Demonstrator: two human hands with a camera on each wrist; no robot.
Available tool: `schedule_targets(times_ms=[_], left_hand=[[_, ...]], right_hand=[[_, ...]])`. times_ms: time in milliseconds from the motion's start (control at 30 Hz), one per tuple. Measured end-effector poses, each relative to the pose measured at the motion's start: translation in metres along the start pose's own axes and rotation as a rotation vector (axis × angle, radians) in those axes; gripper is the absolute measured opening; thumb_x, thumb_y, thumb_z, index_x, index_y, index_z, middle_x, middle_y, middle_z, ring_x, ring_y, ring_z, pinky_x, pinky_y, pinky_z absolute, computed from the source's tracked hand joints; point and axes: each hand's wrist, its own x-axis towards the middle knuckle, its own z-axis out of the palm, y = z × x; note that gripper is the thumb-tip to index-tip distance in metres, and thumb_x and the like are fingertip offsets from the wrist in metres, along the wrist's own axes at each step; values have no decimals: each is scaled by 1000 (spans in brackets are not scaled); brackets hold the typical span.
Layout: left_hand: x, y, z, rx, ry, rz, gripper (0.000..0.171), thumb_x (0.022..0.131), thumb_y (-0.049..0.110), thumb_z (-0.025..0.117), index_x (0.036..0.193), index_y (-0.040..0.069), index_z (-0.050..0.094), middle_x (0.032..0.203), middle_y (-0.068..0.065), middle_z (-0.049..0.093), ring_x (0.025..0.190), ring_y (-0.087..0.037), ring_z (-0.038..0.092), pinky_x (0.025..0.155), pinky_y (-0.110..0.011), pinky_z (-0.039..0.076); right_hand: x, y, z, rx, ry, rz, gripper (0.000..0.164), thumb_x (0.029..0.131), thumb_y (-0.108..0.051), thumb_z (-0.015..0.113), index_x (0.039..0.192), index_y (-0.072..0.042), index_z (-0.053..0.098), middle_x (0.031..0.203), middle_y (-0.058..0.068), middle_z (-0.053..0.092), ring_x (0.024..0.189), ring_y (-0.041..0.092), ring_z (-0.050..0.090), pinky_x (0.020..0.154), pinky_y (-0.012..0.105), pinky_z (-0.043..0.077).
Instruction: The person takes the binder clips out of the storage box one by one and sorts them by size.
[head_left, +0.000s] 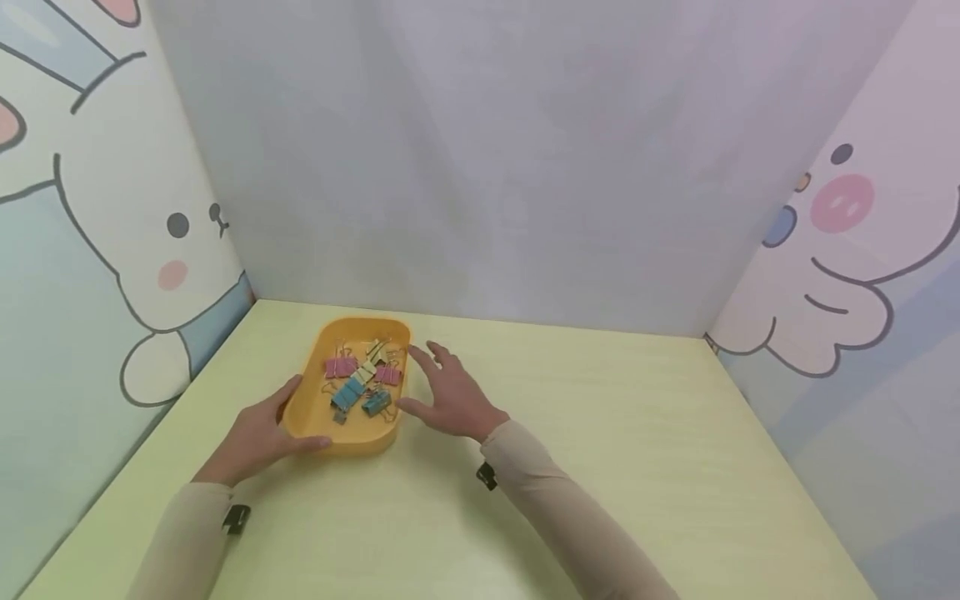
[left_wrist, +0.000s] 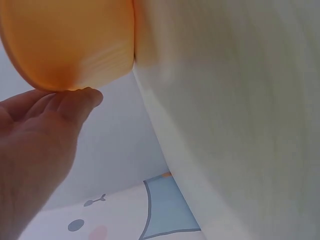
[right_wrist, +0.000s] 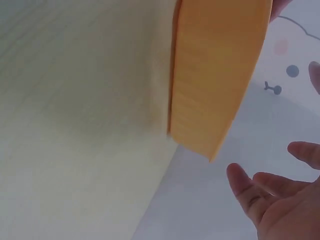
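A shallow yellow plastic tray [head_left: 300, 408] sits on the table's left half with several binder clips [head_left: 348, 394] inside, in pink, blue, pale yellow and teal. My left hand [head_left: 258, 437] grips the tray's near left corner, thumb along the front rim and fingers at the left side. In the left wrist view, fingertips [left_wrist: 94, 96] press right at the tray's rim. On the other side, my right hand [head_left: 455, 397] is spread, its fingertips close to the right rim. From the right wrist view, those fingers [right_wrist: 240, 181] are apart from the tray wall [right_wrist: 215, 75] and hold nothing.
The pale yellow-green table [head_left: 637, 450] extends to the right of the tray. A grey wall [head_left: 480, 167] stands behind it, and side panels with cartoon animals [head_left: 150, 250] close both sides. Small black devices [head_left: 237, 518] are at the sleeves.
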Motion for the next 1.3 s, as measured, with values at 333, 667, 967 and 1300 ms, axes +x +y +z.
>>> schedule_targets(times_ms=[333, 667, 967, 1300], left_hand=[[-1, -4, -3, 3, -17, 34, 121, 77, 60, 79, 160, 0, 13, 158, -33, 32, 142, -52, 40, 107, -64, 46], [-2, -9, -4, -6, -33, 6, 114, 82, 61, 74, 161, 6, 13, 158, -33, 31, 142, -53, 38, 109, -64, 44], [-4, -7, -6, -25, -12, 33, 113, 81, 57, 77, 160, 3, 17, 158, -33, 31, 141, -53, 39, 110, -62, 44], [-3, -6, -4, -18, 17, 76, 114, 79, 57, 79, 159, 1, 20, 157, -33, 33, 141, -52, 40, 109, -63, 44]], right_hand=[[43, -20, 8, 196, 5, -119, 56, 99, -25, 63, 150, -9, 45, 147, 11, 56, 124, 28, 63, 98, 30, 57], [71, -43, 21, 277, -101, -43, 46, 96, -21, 68, 139, -9, 57, 128, 12, 69, 95, 12, 70, 79, 14, 56], [89, -64, 20, 135, -217, -59, 37, 97, -25, 66, 132, -13, 64, 123, 4, 73, 105, 12, 68, 93, 21, 55], [106, -81, 27, 53, -275, -89, 30, 103, -12, 56, 131, -14, 66, 123, 2, 72, 107, 9, 66, 84, 12, 53]])
